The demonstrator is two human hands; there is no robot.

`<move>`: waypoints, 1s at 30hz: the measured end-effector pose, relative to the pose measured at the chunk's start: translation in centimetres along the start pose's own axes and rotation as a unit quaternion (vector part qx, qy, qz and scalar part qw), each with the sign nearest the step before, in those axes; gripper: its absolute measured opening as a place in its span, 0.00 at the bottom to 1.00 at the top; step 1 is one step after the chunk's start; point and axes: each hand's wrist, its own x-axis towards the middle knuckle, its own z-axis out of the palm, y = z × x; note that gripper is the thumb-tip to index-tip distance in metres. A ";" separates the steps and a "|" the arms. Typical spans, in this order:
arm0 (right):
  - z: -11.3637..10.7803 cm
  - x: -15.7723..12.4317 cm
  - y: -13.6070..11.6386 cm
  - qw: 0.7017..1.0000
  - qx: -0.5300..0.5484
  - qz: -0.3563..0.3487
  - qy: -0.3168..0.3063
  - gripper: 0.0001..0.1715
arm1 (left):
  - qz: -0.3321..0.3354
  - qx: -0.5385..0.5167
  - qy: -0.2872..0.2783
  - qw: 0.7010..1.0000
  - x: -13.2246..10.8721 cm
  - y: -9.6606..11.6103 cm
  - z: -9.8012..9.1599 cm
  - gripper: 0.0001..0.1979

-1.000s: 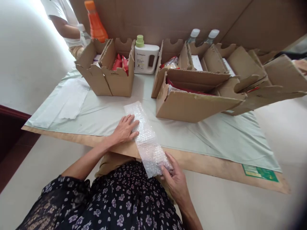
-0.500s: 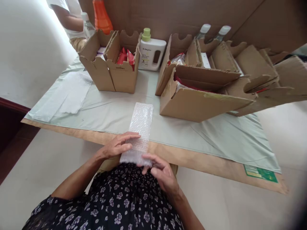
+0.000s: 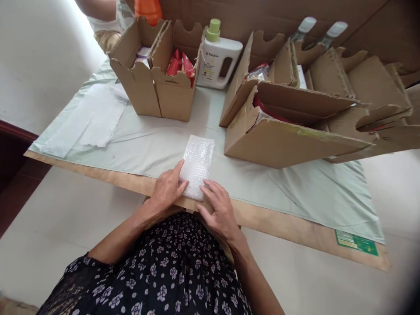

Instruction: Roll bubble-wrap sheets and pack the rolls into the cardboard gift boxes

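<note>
A strip of bubble wrap (image 3: pixel 198 164) lies flat at the table's front edge, its near part folded back so it looks short and thick. My left hand (image 3: pixel 169 186) rests along its left side, fingers stretched forward and thumb on the near left corner. At the near right corner, my right hand (image 3: pixel 217 205) touches the wrap with fingertips, its fingers spread. Neither hand is closed round anything. Whether something lies inside the fold, I cannot tell.
More bubble wrap sheets (image 3: pixel 103 116) lie on the left of the cloth. Cardboard bins (image 3: pixel 173 98) stand behind, beside a white detergent bottle (image 3: pixel 218 61). A larger cardboard bin (image 3: pixel 288 142) is close on the right. Another person's arm (image 3: pixel 100 8) shows at the back left.
The near end of the bubble wrap has been folded away from me, making the strip shorter. Both hands have moved forward to its sides, and the camera view has shifted a little.
</note>
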 end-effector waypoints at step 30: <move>-0.1 3.6 -0.1 0.988 -0.145 -0.047 0.041 0.16 | 0.179 -0.030 0.074 0.981 0.0 -1.6 -0.5 0.13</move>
